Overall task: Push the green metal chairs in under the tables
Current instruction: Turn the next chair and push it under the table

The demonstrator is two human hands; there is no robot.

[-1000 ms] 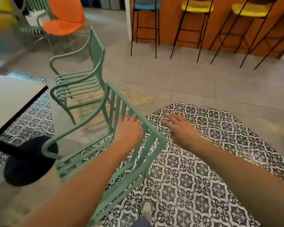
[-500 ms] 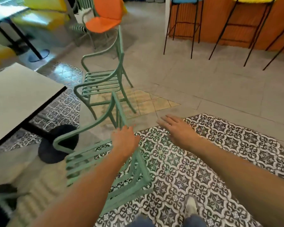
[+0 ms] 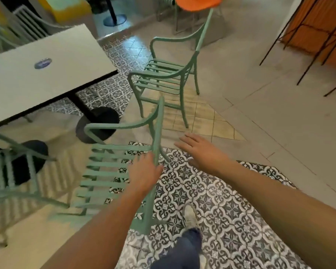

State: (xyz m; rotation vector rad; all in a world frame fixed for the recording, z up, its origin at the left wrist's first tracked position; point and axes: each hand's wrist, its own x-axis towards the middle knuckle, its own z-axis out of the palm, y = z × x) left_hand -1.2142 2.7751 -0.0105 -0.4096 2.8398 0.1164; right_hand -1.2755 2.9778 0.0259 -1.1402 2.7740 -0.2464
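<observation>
A green metal chair (image 3: 113, 167) with a slatted seat stands right in front of me, its seat facing a white table (image 3: 37, 74) at the left. My left hand (image 3: 144, 173) is closed over the top rail of its backrest. Beside it on the right, my right hand (image 3: 200, 150) hovers with fingers spread, holding nothing. A second green metal chair (image 3: 167, 74) stands further off, apart from the table's far corner. Part of a third green chair (image 3: 10, 171) shows at the left edge.
The table stands on a black post with a round base (image 3: 97, 123). An orange chair (image 3: 196, 2) stands at the back, and black bar-stool legs (image 3: 308, 45) stand at the right. My foot (image 3: 190, 216) is on the patterned tile floor.
The near chair has turned and slid left toward the table with my left hand on its backrest. My view has swung left and the table now fills more of the frame.
</observation>
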